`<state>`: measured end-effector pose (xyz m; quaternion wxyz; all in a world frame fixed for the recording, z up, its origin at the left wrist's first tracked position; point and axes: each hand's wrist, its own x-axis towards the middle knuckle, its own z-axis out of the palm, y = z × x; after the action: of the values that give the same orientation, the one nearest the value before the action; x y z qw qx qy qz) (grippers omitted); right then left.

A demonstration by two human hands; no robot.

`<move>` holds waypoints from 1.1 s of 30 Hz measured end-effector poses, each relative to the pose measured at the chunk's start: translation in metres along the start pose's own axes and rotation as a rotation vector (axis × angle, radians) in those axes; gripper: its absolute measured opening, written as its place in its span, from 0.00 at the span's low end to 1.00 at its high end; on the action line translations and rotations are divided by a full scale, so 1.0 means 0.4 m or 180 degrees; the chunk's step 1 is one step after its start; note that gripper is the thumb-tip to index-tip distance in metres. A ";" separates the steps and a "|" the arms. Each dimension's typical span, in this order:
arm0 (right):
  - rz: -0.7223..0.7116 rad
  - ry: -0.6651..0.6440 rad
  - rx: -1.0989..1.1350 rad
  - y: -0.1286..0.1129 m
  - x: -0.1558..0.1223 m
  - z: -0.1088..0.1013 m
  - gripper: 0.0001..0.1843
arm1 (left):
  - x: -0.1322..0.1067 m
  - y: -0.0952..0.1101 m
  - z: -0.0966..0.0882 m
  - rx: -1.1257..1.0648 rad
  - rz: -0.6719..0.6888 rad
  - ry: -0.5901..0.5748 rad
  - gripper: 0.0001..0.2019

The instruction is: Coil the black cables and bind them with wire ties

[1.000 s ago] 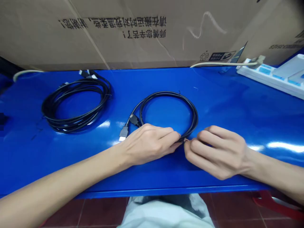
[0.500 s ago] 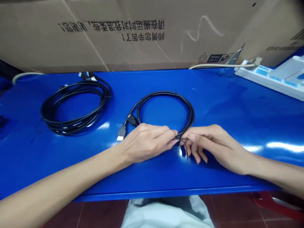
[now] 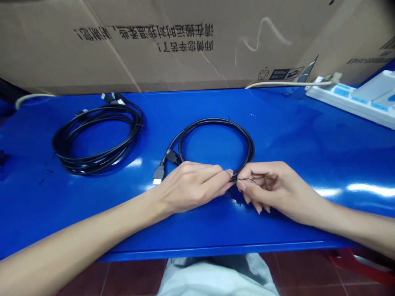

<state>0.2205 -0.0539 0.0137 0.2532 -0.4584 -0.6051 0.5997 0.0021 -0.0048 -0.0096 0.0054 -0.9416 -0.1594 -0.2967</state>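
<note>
Coiled black HDMI cable point(image 3: 212, 120) on the blue counter point(image 3: 296, 144), its lower edge between the hands.
Left hand point(image 3: 189, 189) pinches the coil; right hand point(image 3: 277, 187) pinches a thin twist tie point(image 3: 248, 179) beside it.

Slim bare left forearm point(image 3: 77, 224) and left hand point(image 3: 191, 189) at lower left, slim bare right forearm point(image 3: 348, 222) and right hand point(image 3: 280, 189) at right, long thin fingers point(image 3: 212, 170), pale grey trousers point(image 3: 216, 277) at bottom centre

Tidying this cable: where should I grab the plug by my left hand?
Pinch the plug's body, behind its metal tip, from above and the left: it seems to lie flat, tip toward you, and your left hand sits on its right.
</note>
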 end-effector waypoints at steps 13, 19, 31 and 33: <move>-0.2336 0.0844 -0.3329 0.041 -0.009 -0.002 0.03 | 0.005 0.002 -0.005 0.0001 -0.0043 -0.0180 0.08; -0.1584 0.0668 -0.2554 0.021 -0.008 0.007 0.04 | 0.000 0.002 -0.001 -0.0025 -0.0057 -0.0142 0.07; -0.0484 0.0041 -0.0542 0.001 0.000 -0.020 0.14 | -0.001 -0.001 0.001 0.0018 -0.0064 -0.0120 0.07; -0.0429 0.0027 -0.0385 0.001 -0.001 -0.019 0.14 | -0.002 -0.001 0.002 0.0018 -0.0066 -0.0140 0.07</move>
<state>0.2271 -0.0505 0.0143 0.2674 -0.4336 -0.6686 0.5417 0.0019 -0.0046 -0.0106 0.0015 -0.9461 -0.1700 -0.2755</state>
